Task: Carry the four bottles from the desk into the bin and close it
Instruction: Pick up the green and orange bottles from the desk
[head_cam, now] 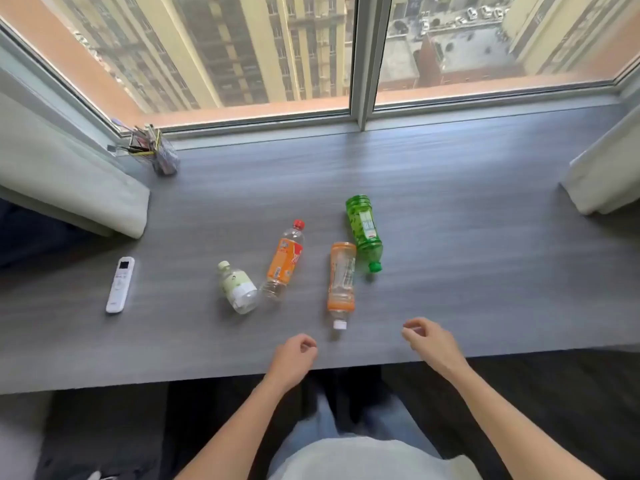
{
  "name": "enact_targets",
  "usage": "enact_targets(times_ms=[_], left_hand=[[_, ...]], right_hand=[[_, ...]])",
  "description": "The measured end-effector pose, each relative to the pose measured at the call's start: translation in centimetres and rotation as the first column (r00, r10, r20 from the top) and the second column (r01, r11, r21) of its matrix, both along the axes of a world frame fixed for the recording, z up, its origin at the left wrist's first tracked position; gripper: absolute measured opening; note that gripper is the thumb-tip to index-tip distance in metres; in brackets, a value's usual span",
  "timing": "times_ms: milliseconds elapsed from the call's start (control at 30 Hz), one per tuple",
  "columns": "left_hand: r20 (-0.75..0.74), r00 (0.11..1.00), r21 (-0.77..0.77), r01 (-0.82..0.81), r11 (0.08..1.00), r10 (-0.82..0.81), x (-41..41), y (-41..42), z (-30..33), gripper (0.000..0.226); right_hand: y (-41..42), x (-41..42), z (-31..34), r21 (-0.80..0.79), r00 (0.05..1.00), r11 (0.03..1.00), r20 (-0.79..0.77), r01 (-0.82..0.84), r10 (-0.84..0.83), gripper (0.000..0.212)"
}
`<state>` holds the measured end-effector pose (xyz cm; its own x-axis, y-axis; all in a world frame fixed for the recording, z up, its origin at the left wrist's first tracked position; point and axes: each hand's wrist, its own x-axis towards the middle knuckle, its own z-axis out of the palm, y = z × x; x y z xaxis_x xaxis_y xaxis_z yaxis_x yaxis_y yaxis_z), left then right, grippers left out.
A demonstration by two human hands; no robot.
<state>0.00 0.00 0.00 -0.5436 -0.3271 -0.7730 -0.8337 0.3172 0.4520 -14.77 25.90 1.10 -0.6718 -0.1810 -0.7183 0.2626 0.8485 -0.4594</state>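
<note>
Four bottles lie on their sides on the grey desk [450, 237]. A small clear bottle with a pale green cap [237, 287] is leftmost. Beside it, touching its base end, lies a red-capped bottle with an orange label [284, 261]. An orange bottle with a white cap [341, 282] points its cap toward me. A green bottle [364, 230] lies farthest back, its cap near the orange bottle. My left hand [294, 358] and my right hand [431, 341] hover over the desk's near edge, fingers loosely curled, holding nothing. No bin is in view.
A white remote control [120, 285] lies at the left of the desk. A mesh pen holder [162, 155] stands in the back left corner by the window. Pale curtains [69, 181] hang at both sides. Dark floor shows under the desk's near edge.
</note>
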Motion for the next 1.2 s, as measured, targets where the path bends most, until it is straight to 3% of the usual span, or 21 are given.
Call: enact_targets(times_ms=[133,233,367,500,767,1000,1200], left_hand=[[-0.068,0.989,-0.040,-0.137,0.990,0.134,-5.1,-0.5,-0.1,0.028],[-0.099,0.973,-0.035,-0.214,0.976,0.210,-8.9,-0.3,-0.2,0.054],[-0.139,0.960,-0.063,-0.252,0.966,0.242,-12.8,0.7,-1.6,0.087],[-0.121,0.965,-0.162,-0.252,0.954,0.234,-15.0,2.1,-3.3,0.102],[-0.052,0.978,-0.301,-0.208,0.931,0.202,-16.0,2.8,-5.3,0.080],[-0.068,0.972,-0.233,-0.236,0.944,0.226,-14.3,1.7,-4.0,0.068],[-0.058,0.990,-0.185,-0.137,0.973,0.128,-10.7,1.8,-1.9,0.058]], right_hand=[[-5.1,-6.0,1.2,-0.035,0.993,0.998,-0.102,0.061,-0.065,0.039],[-9.1,-9.8,1.4,-0.080,0.985,0.994,-0.150,0.074,-0.085,0.058],[-13.8,-14.0,0.1,-0.085,0.974,0.995,-0.215,0.053,-0.070,0.075],[-16.6,-16.0,-2.5,-0.064,0.963,0.996,-0.259,0.055,-0.070,0.083],[-17.1,-16.6,-5.9,0.003,0.952,1.000,-0.305,0.019,-0.018,0.072],[-13.9,-15.8,-5.6,0.064,0.977,0.998,-0.210,-0.014,0.027,0.062],[-7.4,-11.0,-3.0,0.007,0.991,0.999,-0.123,-0.050,0.050,0.056]])
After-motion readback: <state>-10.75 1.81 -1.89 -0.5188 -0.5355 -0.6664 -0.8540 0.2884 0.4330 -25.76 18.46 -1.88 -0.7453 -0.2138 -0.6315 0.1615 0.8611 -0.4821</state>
